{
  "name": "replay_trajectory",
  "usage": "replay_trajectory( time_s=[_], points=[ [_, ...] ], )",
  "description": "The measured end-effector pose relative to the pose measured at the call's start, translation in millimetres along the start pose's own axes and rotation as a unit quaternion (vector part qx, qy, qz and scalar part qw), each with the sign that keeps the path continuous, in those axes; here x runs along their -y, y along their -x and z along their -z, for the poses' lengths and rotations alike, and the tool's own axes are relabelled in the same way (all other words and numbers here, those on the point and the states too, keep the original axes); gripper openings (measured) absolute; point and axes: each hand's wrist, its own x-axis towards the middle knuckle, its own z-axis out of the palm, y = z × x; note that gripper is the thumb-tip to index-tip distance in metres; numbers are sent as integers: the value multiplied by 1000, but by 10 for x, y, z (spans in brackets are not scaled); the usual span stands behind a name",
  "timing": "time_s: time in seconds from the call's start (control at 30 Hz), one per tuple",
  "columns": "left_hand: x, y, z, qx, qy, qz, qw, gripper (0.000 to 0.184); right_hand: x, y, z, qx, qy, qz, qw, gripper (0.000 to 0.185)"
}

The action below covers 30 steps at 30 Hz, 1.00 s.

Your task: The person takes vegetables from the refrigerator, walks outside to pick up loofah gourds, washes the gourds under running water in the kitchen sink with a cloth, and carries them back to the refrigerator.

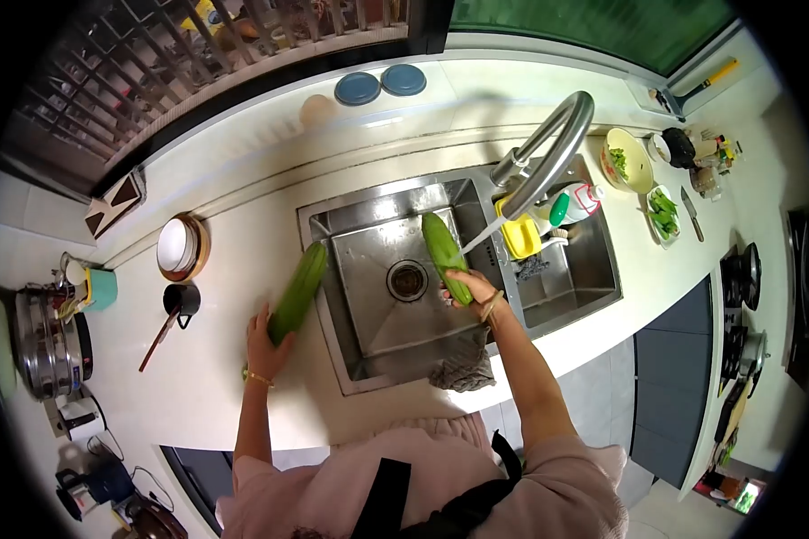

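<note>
My left hand is closed around the lower end of a long green cucumber. That cucumber lies slanted at the counter's left side of the sink, its far tip beside the steel rim. Over the sink basin, my right hand grips the near end of a second green cucumber, which points away from me. A stream of water from the curved faucet comes down beside this cucumber. The fingers of my right hand are partly hidden beneath it.
A grey rag hangs over the sink's front edge. Bottles and a yellow holder crowd the smaller basin. Bowls and a dark mug stand at left. At right are a yellow bowl, a dish of cut greens and a knife.
</note>
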Motion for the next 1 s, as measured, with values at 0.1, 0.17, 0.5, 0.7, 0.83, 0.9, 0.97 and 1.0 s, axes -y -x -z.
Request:
replay_trajectory(
  time_s=[0.1, 0.17, 0.5, 0.7, 0.83, 0.9, 0.97, 1.0],
  points=[
    [-149, 30, 17, -50, -27, -24, 998, 58, 31, 160, -61, 31, -82, -7, 996, 35],
    [-230, -7, -19, -105, -22, -42, 993, 51, 25, 203, -58, 70, -157, -23, 985, 32],
    [-1878, -420, -1479, 158, 536, 175, 811, 39, -191, 208, -403, -5, 66, 68, 995, 39],
    [-1879, -1107, -2272, 195, 446, 159, 859, 46, -284, 197, -190, -168, 374, 271, 871, 39],
    [-1877, -1737, -2376, 219, 475, 239, 818, 40, -141, 658, -216, -163, 387, 211, 882, 42],
    [-2029, -1888, -1980, 282, 567, 288, 718, 33, -193, 755, -176, -168, 444, 281, 834, 48],
    [-1967, -1953, -1964, 280, 665, 325, 611, 22, -207, 752, -29, -125, 360, 273, 883, 47],
    [-1926, -1949, -1939, 269, 700, 316, 581, 22, -195, 751, 23, -80, 269, 270, 921, 48]
  ],
)
